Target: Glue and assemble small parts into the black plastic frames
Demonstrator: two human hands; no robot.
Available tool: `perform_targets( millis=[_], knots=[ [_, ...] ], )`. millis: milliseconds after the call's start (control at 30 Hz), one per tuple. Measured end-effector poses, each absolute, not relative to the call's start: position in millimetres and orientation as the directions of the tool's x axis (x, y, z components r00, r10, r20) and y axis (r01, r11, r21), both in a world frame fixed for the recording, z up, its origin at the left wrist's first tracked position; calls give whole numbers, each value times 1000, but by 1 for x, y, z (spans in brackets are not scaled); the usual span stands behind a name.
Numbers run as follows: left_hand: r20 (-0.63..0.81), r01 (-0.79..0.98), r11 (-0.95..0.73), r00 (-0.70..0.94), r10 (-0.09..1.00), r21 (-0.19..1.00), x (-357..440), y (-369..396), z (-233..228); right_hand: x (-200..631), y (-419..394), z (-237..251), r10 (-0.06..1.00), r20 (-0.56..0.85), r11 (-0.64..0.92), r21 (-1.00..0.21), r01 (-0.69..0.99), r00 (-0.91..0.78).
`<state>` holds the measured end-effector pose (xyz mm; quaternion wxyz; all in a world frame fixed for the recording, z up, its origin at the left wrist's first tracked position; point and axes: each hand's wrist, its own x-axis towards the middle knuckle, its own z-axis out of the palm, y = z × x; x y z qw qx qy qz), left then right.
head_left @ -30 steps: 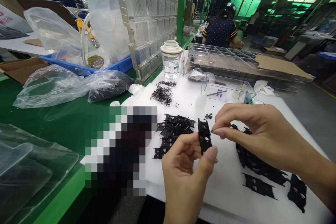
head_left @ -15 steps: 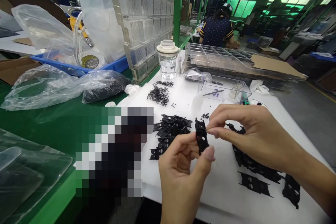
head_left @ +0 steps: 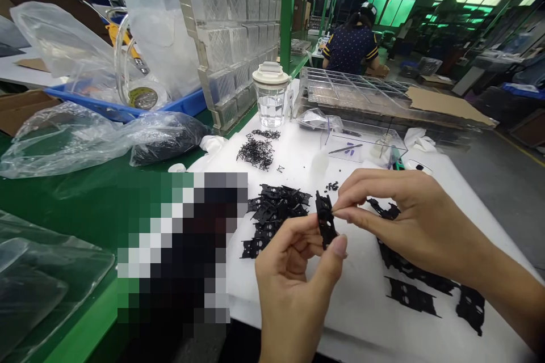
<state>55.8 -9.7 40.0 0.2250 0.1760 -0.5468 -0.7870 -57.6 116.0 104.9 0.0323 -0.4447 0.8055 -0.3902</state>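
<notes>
Between the thumb and fingers of my left hand (head_left: 298,278) a flat black plastic part with holes (head_left: 326,220) stands upright above the white work surface. My right hand (head_left: 395,204) has its thumb and forefinger pinched together at the part's right edge; anything small between those fingertips is hidden. A heap of similar black plates (head_left: 276,210) lies just behind my left hand. Under and beside my right forearm are more black plates (head_left: 412,296), partly covered by the arm. A few tiny black pieces (head_left: 332,186) lie beyond the held part.
Farther back is a pile of thin black wire-like pieces (head_left: 255,152). Behind it stands a lidded clear cup (head_left: 271,96). A clear plastic box (head_left: 361,144) and stacked clear trays (head_left: 353,91) stand at the back right. Plastic bags (head_left: 166,136) lie at left. Another person (head_left: 351,48) sits beyond.
Both hands hold nearly the same pose around the black part. The whole view has shifted very slightly; nothing has been let go or newly picked up.
</notes>
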Motion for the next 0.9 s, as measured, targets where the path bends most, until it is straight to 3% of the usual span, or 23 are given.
perform_targets(
  millis=[367, 667, 900],
  knots=[
    [13, 148, -192, -823, -568, 970, 57, -8, 35, -57, 115, 102, -759, 305, 280, -644, -712, -575],
    [77, 244, -229, -825, -560, 942, 54, -3, 28, -60, 118, 97, -775, 313, 277, -612, -741, -548],
    [118, 290, -238, -828, -548, 927, 57, -5, 28, -65, 120, 94, -780, 253, 262, -699, -666, -573]
  ],
)
